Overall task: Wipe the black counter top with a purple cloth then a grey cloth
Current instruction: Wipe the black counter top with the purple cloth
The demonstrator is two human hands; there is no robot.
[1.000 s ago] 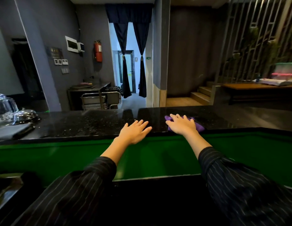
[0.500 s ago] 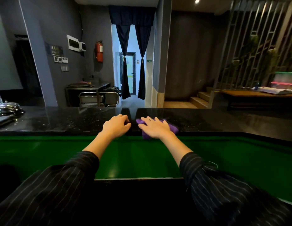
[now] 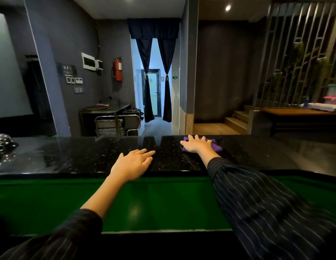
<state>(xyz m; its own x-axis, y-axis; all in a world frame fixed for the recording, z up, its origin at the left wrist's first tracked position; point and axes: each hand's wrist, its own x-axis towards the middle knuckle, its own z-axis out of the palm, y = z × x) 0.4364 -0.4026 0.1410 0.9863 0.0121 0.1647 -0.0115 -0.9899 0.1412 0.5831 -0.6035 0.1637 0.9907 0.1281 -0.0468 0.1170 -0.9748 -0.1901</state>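
Right grip [image 3: 198, 146]: fingers spread flat, pressing crumpled purple cloth [image 3: 216, 146] onto glossy black speckled tabletop [image 3: 79, 156] for wiping.
Left grip [image 3: 133, 164]: lying flat and empty, likely bracing the reach.

Right hand [image 3: 198, 146] flat on purple cloth [image 3: 216, 146], counter top [image 3: 79, 156].

Places taken from right hand [image 3: 198, 146]:
- Far left: shiny metal dome lid [image 3: 3, 139].
- Behind, left: metal trolley [image 3: 117, 124]; red fire extinguisher [image 3: 118, 69] on grey wall above it; dark curtains [image 3: 155, 79] tied back at doorway.
- Behind, right: wooden steps [image 3: 236, 121].
- Far right: wooden table [image 3: 298, 112]; stacked plastic boxes [image 3: 334, 94].
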